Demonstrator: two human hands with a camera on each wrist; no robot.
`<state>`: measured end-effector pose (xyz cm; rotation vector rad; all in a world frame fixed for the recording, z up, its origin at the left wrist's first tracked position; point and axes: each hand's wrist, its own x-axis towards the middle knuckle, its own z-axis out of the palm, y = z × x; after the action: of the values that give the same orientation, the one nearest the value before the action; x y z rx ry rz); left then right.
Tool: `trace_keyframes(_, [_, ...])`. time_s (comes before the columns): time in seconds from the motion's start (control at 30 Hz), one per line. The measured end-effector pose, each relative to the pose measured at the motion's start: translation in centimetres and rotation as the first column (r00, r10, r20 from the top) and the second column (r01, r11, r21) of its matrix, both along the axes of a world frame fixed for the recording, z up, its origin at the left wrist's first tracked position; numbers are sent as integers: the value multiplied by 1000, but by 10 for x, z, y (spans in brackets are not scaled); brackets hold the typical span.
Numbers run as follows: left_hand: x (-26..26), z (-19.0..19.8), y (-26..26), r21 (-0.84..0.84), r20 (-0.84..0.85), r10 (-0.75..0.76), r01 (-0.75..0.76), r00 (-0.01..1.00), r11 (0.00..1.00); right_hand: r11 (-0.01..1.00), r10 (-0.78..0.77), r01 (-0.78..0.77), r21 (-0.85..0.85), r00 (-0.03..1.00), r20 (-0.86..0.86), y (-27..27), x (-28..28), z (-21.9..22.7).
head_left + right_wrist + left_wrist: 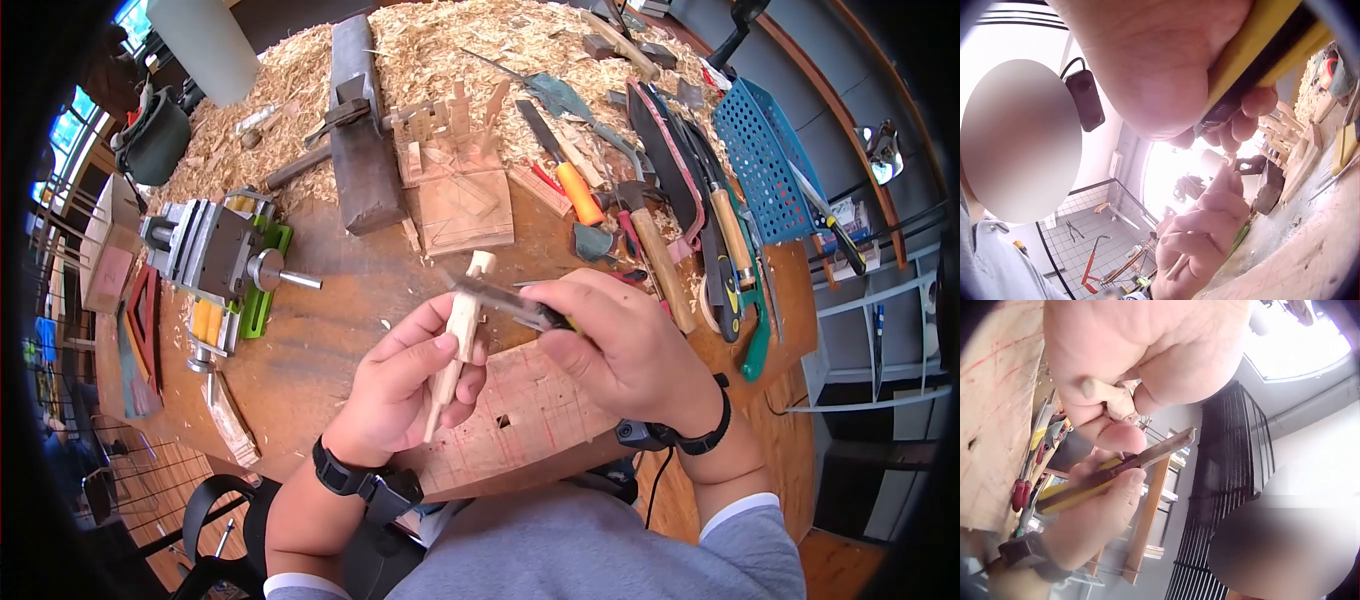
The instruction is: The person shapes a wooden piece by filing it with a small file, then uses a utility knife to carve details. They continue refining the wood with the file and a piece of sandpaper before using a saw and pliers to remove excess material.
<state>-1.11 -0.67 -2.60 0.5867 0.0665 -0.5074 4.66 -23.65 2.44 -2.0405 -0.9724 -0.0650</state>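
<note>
My left hand (400, 385) grips a pale carved wooden stick (462, 325) between thumb and fingers, its thick end up and its thin end toward me. In my right hand (615, 345) is a utility knife (505, 300), its blade lying across the upper part of the stick. The left wrist view shows the long blade (1166, 447) reaching out past the fingers. Yellow and black marks the knife handle (1260, 53) in the right wrist view, where the palm hides part of it. Below both hands lies a marked wooden board (520, 420) with a small square hole.
A grey vise (205, 250) stands on the left of the workbench (330, 370). An upturned plane-like dark block (360, 150) sits behind, among wood shavings (430, 50). Files, chisels and other tools (655, 240) lie at right, beside a blue basket (765, 160).
</note>
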Motion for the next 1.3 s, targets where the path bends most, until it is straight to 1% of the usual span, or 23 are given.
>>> trace_keyframes(0.03, [-1, -1, -1, -50, -19, 18, -19, 1000, 999, 1000, 18, -18, -23, 1000, 16, 3, -1, 2])
trace_keyframes(0.13, [-2, 3, -4, -30, -54, 47, -49, 997, 998, 997, 51, -47, -65, 997, 57, 12, -5, -6])
trace_keyframes(0.27, [-1, 3, 2, 20, -11, -24, 25, 1000, 999, 983, 81, -65, -169, 993, 86, 19, -11, -6])
trace_keyframes(0.33, [-4, 7, 1, 107, 73, 9, -17, 997, 994, 977, 87, -68, -203, 993, 86, 20, -11, -7])
trace_keyframes(0.37, [-4, 6, 1, 111, 71, 9, -17, 997, 994, 975, 107, -87, -204, 990, 88, 21, -11, -8])
trace_keyframes(0.43, [-5, 2, 0, 302, 219, 35, -102, 975, 948, 973, 130, -109, -203, 988, 89, 22, -12, -8])
trace_keyframes(0.47, [-5, 3, 2, 304, 218, 36, -103, 975, 947, 970, 138, -116, -211, 987, 88, 22, -11, -8])
trace_keyframes(0.53, [-4, 5, 5, 426, 371, -97, -76, 923, 901, 968, 147, -125, -219, 985, 86, 22, -11, -9])
trace_keyframes(0.67, [-7, 10, 1, 405, 383, -77, -93, 921, 909, 974, 168, -152, -169, 983, 80, 21, -10, -12])
trace_keyframes(0.77, [-8, 9, 3, 423, 427, -104, -97, 898, 901, 976, 167, -153, -157, 983, 79, 21, -10, -13])
trace_keyframes(0.83, [-7, 8, 2, 498, 505, -110, -184, 856, 847, 976, 166, -152, -158, 983, 78, 21, -10, -13])
trace_keyframes(0.87, [-7, 9, 2, 497, 505, -109, -185, 856, 848, 976, 163, -148, -160, 983, 87, 21, -10, -13])
trace_keyframes(0.93, [-7, 14, 0, 556, 482, -99, -217, 870, 802, 974, 168, -150, -169, 981, 97, 20, -8, -12])
trace_keyframes(0.97, [-7, 15, 1, 551, 485, -89, -224, 870, 804, 976, 154, -133, -175, 981, 114, 20, -7, -13])
trace_keyframes(1.03, [-8, 14, 4, 529, 343, -94, -109, 935, 842, 970, 166, -136, -202, 976, 139, 17, -1, -12])
trace_keyframes(1.07, [-5, 11, 4, 531, 235, -86, -54, 968, 846, 987, 126, -122, -108, 992, 33, 13, 4, -13])
trace_keyframes(1.1, [-3, 11, 4, 510, 244, -60, -76, 968, 857, 995, 92, -94, -20, 993, -79, 10, 8, -11])
trace_keyframes(1.13, [0, 12, 4, 520, 278, -103, -59, 955, 852, 1000, -6, 9, 15, 981, -196, 6, 8, -1])
trace_keyframes(1.17, [1, 11, 5, 532, 309, -149, -41, 939, 846, 991, -82, 115, 62, 916, -394, 1, 9, -1])
trace_keyframes(1.2, [0, 8, 6, 557, 321, -154, -55, 934, 829, 980, -95, 161, 115, 894, -438, 2, 12, -1])
trace_keyframes(1.23, [1, 7, 9, 543, 328, -134, -71, 935, 837, 964, -105, 208, 167, 871, -481, 3, 14, 0])
trace_keyframes(1.27, [2, 8, 13, 622, 349, -208, -60, 914, 781, 969, -99, 194, 155, 874, -476, 4, 15, 6])
trace_keyframes(1.3, [4, 10, 17, 699, 360, -286, -53, 888, 713, 984, -8, 122, 131, 760, -650, 5, 14, 15])
